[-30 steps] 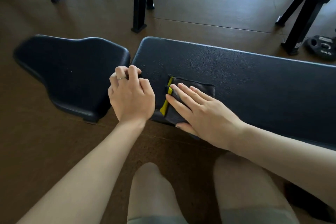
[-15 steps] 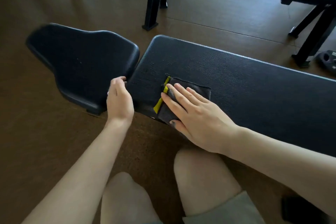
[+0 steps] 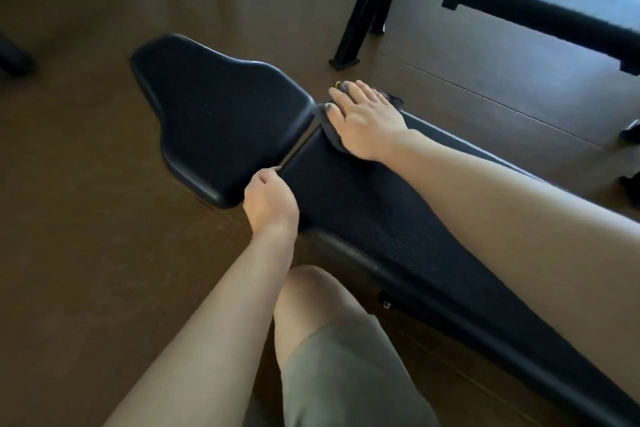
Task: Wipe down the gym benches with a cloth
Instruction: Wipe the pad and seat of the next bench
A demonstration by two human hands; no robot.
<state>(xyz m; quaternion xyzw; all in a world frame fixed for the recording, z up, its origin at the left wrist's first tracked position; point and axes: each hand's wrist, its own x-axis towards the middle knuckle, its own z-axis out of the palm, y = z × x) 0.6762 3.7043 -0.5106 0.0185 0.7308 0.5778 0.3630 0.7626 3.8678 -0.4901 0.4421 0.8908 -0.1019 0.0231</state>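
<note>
**Wiping far corner of back pad — cloth near the edge**

Cloth (image 3: 332,130) is pinned flat under my right hand (image 3: 365,121), fingers straight and spread, at the far corner of the bench's long pad (image 3: 374,218), right by the gap to the seat pad (image 3: 221,121). My left hand (image 3: 270,201) is loosely curled at the near end of that gap, thumb touching the pad edge; can't tell if it grips anything.

Risks, as I judge them:
- Cloth overhangs the far edge; another push outward could drop it to the floor (image 3: 86,218).
- A corner could snag in the gap.
- My weight is leaning across the bench, so a slip is possible.

No containers in view.
</note>
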